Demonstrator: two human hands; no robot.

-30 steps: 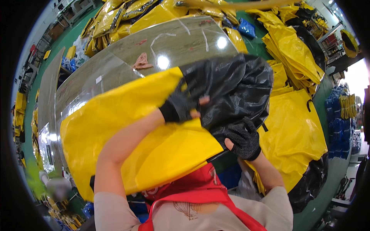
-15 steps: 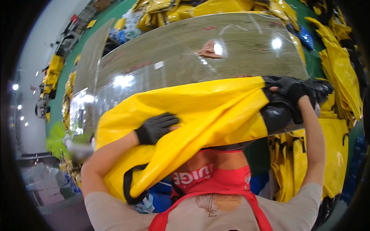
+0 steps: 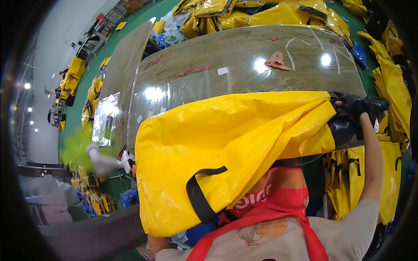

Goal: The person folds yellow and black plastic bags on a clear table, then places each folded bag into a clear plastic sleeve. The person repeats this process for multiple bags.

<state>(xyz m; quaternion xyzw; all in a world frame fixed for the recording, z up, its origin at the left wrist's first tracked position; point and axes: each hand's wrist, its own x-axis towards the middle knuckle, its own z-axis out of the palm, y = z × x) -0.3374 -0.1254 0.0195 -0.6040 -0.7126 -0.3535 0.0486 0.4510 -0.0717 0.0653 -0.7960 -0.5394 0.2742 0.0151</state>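
Observation:
A large yellow waterproof bag (image 3: 200,143) of shiny sheet material lies across the table's near edge in front of me, its near side hanging toward my body. A black strap (image 3: 198,195) curves over its lower left part. At the bag's right end, my right hand (image 3: 352,105), in a dark glove with bare fingertips, is closed on the bunched black end (image 3: 342,130). My left arm passes beneath the bag. Of my left hand (image 3: 134,169) only a sliver shows at the bag's left edge; the bag hides its fingers.
The wood-patterned table (image 3: 183,87) carries a clear sheet, a crumpled pinkish cloth (image 3: 278,61) and a small white piece (image 3: 222,71). Yellow bags (image 3: 261,17) are piled beyond it, and others hang at right (image 3: 381,174). A blurred person in bright green (image 3: 78,150) stands at left.
My left hand has gone from on top of the bag to behind its left edge. The bag's left part is spread wider, with the strap now facing up. The view has shifted.

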